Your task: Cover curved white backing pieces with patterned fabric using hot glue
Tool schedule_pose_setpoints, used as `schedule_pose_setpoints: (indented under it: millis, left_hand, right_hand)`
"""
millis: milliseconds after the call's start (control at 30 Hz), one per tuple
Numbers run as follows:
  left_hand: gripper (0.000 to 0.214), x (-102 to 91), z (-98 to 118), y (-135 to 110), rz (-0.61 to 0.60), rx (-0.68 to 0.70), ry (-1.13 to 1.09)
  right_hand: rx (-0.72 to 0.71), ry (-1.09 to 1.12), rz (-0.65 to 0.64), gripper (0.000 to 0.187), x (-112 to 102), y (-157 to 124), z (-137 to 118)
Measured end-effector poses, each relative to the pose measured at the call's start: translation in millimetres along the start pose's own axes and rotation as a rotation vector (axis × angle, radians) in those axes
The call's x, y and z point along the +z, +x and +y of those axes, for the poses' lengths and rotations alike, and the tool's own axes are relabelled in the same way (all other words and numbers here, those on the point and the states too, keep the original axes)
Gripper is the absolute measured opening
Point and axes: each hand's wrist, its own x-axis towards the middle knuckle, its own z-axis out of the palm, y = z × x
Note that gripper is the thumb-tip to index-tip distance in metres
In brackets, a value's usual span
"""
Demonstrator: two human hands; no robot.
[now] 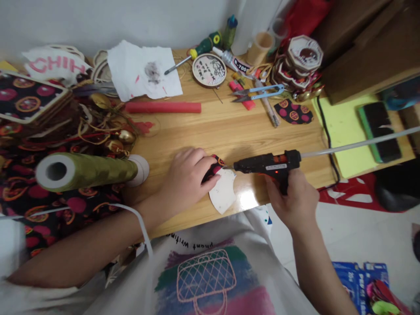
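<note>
My right hand is wrapped round the handle of a black glue gun with a small red light lit. A long glue stick sticks out of its back end. The nozzle points left, at the edge of a small white curved piece near the table's front edge. My left hand pinches a dark patterned fabric piece between thumb and fingers, right beside the white piece. How far the fabric lies over the white piece is partly hidden by my fingers.
A green ribbon roll stands left of my left hand. Behind lie a red rod, blue thread snips, a screwdriver and a patterned fabric fan shape. A black cord crosses yellow paper at right.
</note>
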Motion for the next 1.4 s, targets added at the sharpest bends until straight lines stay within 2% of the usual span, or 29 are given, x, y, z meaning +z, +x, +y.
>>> schedule_pose_setpoints:
  millis: [200,433,600,733,1100,1400]
  left_hand:
    - [0.017,0.1,-1,0,-0.001,-0.004,-0.004]
    - [0.018,-0.2,-1,1,0.019,0.024,0.005]
    - [0.018,-0.1,-1,0,0.030,0.023,0.009]
    - [0.018,0.6,-1,0,0.029,0.027,0.005]
    - [0.019,0.7,-1,0,0.026,0.031,-0.007]
    - [0.020,0.6,-1,0,0.023,0.018,-0.007]
  right_hand:
    - [0.015,-0.024,-0.034,0.021,-6,-3,10]
    - [-0.008,-0.023,0.029,0.028,-1,2,4]
    - [-0.038,-0.030,0.024,0.020,-1,2,6]
    - [-0.036,-0.034,-0.006,0.024,-2,1,6]
    - [-0.153,-0.048,0.071,0.014,-9,-2,13]
    - [-0.136,-0.071,0.107,0.026,0,3,6]
